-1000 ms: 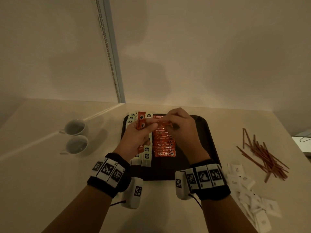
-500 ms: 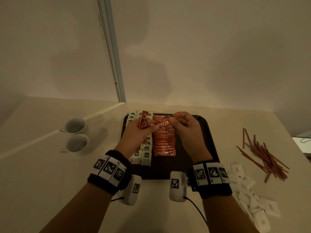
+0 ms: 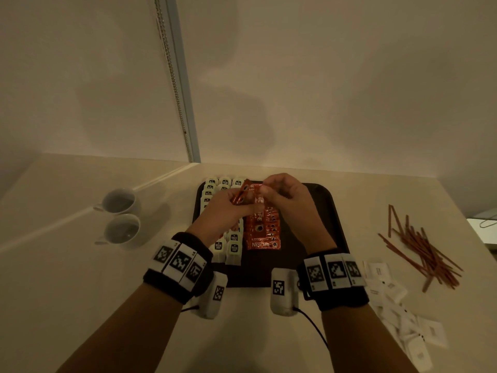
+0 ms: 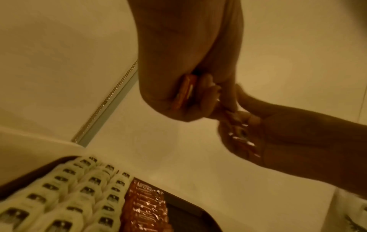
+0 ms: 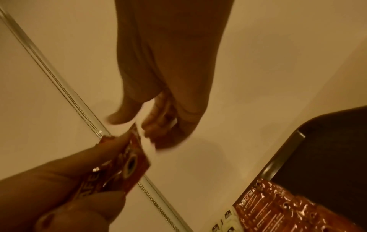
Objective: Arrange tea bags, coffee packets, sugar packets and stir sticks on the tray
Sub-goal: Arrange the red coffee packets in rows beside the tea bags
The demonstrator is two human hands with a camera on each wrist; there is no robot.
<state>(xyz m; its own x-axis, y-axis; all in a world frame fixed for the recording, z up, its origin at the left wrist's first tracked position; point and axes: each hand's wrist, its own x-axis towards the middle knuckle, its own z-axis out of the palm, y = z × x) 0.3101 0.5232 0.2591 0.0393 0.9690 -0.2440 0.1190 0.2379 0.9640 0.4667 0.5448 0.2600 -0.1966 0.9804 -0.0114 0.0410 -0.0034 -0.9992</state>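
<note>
A dark tray (image 3: 326,211) holds rows of white tea bags (image 3: 234,247) on its left and a column of orange coffee packets (image 3: 262,244) beside them. Above the far part of the tray, my left hand (image 3: 228,208) grips a small bundle of coffee packets (image 3: 240,196). My right hand (image 3: 287,197) meets it, thumb and curled fingers pinching the end of one packet (image 5: 132,160) from that bundle. In the left wrist view the bundle (image 4: 185,91) sits edge-on in my left hand (image 4: 178,70).
Brown stir sticks (image 3: 419,249) lie scattered on the table right of the tray. White sugar packets (image 3: 403,319) are piled at the near right. Two white cups (image 3: 121,201) (image 3: 122,230) stand left of the tray. A wall rises close behind the table.
Both hands stay over the tray's far half. My right hand's fingers have closed in leftward onto the bundle in my left hand, which has lifted slightly.
</note>
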